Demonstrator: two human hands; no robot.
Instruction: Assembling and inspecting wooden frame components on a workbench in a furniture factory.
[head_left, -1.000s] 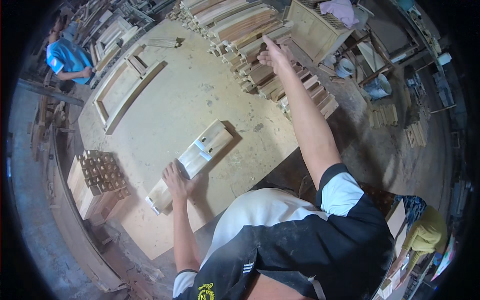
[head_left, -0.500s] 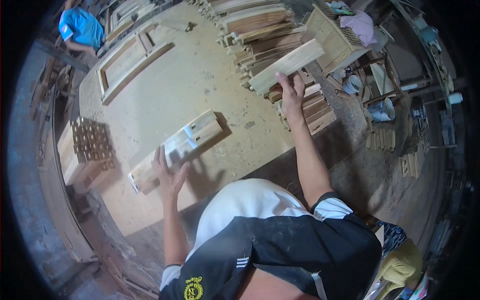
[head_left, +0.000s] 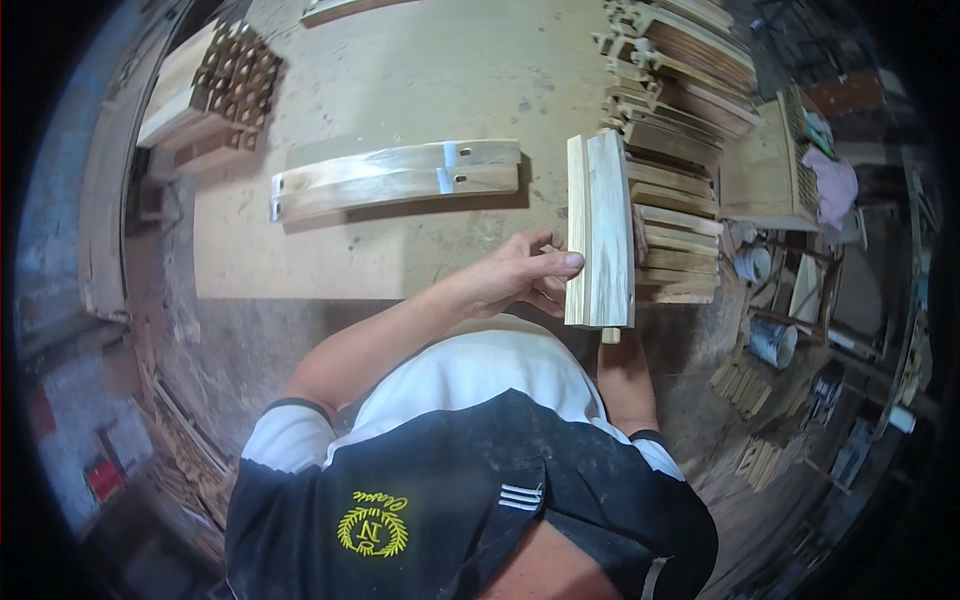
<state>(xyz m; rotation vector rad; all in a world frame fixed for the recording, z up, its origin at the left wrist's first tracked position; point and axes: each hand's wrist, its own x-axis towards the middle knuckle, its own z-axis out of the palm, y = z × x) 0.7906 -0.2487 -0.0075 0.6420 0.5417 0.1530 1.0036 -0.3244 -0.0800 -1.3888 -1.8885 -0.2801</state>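
A pale wooden rail (head_left: 608,230) stands lengthwise in front of me, its narrow edge and broad greyish face both showing. A small tenon sticks out of its near end. My left hand (head_left: 525,270) grips the rail's left edge, thumb on the near side and fingers curled, partly hidden. Only the forearm of my right arm shows, running up behind the rail's near end; that hand is hidden by the wood. On the bench to the left lie two mortised wooden pieces (head_left: 390,178) side by side, with light bluish marks across them and slots near their right end.
The pale bench top (head_left: 400,100) carries a stack of holed wooden blocks (head_left: 205,95) at left and a long pile of tenoned rails (head_left: 690,90) at right. Beyond the pile stand a wooden box (head_left: 765,165) with a pink cloth (head_left: 832,188) and a bucket (head_left: 772,340).
My left hand has left the mortised pieces and moved right to the rail. My right hand has brought the rail nearer and turned it lengthwise. My view has turned as well.
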